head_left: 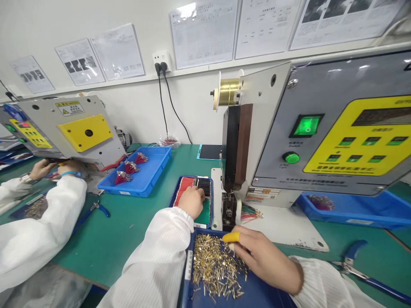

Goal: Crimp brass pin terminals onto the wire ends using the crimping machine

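Brass terminals (216, 267) lie loose in a blue tray (253, 291), directly beneath the right hand (265, 261), whose yellow-capped fingers (231, 237) sit together at the pile's edge; any grip cannot be told. The left hand (192, 202) rests curled on red and black wires (183, 192) in a second tray (181, 177).

Two machines (334, 128), two pliers (98, 209), five trays (154, 156), three wire bunches (123, 176), six wall papers (204, 34), and four hands (192, 202) between two people.

Blue-handled pliers (375, 282), wall socket (161, 57), posted printed sheets (204, 34)
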`<state>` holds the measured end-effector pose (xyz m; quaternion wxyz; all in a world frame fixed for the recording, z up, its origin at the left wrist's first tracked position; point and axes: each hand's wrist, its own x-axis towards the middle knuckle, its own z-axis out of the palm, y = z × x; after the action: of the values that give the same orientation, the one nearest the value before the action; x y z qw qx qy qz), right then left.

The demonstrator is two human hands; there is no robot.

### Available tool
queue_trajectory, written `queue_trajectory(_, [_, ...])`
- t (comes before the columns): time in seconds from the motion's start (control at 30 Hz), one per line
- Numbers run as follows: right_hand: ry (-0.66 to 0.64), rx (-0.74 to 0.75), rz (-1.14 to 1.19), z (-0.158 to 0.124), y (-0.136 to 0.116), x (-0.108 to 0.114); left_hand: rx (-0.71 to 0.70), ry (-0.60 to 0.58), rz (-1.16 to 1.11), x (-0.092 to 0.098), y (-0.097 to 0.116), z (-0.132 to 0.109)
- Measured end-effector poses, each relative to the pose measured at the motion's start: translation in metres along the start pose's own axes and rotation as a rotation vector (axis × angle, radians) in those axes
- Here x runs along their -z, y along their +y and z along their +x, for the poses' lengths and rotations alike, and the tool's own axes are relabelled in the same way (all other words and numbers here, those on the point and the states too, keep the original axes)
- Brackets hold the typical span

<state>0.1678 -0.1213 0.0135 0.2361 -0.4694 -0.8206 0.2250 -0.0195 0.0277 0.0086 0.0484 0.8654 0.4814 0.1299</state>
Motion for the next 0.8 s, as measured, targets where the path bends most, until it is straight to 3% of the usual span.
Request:
queue_trajectory(0.3, [-0.053,-0.052,-0.034,0.000,-0.003,0.001,0.071,-0.031,-0.038,-0.002,0.000,0.004])
queue_trajectory(0.6, [-0.043,0.014,-0.049,0.002,-0.008,-0.003,0.096,0.069,0.007,-0.014,-0.005,0.017])
queue_trajectory(0.8, [-0.028,-0.020,-0.018,0.003,-0.006,-0.001,0.084,0.086,-0.005,-0.016,-0.006,0.019])
